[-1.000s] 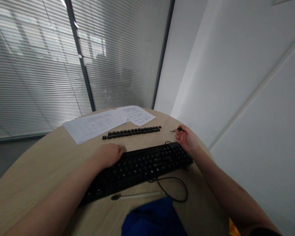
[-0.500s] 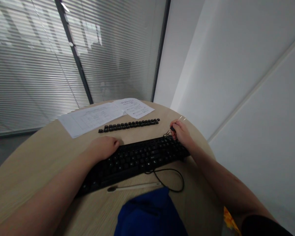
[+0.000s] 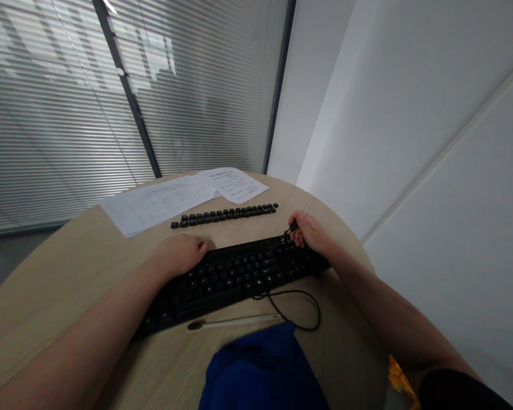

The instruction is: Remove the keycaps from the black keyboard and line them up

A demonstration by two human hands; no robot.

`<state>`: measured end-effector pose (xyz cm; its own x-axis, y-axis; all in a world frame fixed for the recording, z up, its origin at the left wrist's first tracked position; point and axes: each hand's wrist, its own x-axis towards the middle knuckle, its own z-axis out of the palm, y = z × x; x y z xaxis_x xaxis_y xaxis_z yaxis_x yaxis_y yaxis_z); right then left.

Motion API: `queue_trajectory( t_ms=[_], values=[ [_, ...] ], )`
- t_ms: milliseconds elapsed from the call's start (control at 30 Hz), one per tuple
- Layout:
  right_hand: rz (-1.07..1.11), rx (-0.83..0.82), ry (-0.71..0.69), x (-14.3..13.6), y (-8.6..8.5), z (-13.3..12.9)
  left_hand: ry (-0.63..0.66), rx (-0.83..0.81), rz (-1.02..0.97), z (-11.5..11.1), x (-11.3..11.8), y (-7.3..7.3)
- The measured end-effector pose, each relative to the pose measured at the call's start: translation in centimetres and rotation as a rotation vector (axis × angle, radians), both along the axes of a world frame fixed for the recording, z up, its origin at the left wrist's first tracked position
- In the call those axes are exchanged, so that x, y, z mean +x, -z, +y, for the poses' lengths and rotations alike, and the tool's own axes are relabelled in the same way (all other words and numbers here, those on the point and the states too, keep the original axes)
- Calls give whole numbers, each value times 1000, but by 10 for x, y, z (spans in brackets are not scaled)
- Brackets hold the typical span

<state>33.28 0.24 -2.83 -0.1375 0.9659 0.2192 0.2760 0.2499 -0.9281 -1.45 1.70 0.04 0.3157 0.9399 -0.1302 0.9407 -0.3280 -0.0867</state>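
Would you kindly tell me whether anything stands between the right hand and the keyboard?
Nothing visible does, apart from the small dark tool that the right hand itself holds at the far edge of the keyboard. Contact is unclear.

Printed white paper sheets (image 3: 158, 202), lying flat near the far edge of a round-edged, pale wood-grain desk (image 3: 68, 273). Grey horizontal-slat blinds (image 3: 222, 119), with slanting dark frame bar (image 3: 130, 94). Plain white wall (image 3: 431, 97), right. Orange-yellow item (image 3: 397, 373), lower right, partly hidden.

Papers (image 3: 162, 199) behind keycaps (image 3: 232, 213), keyboard (image 3: 228, 277) before them, brush (image 3: 235, 322) apparently just behind cloth (image 3: 260, 364)
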Motion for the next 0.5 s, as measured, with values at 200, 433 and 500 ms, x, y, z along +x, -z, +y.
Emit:
queue_trajectory(
  t_ms=[200,433,500],
  values=[
    [-39,17,13,1,2,0,-5,-6,-15,-1,2,-1],
    [-38,41,26,-2,4,1,2,-17,-8,-4,3,-5],
    [-27,40,46,-3,3,1,12,-15,-5,-4,2,-5]
  ],
)
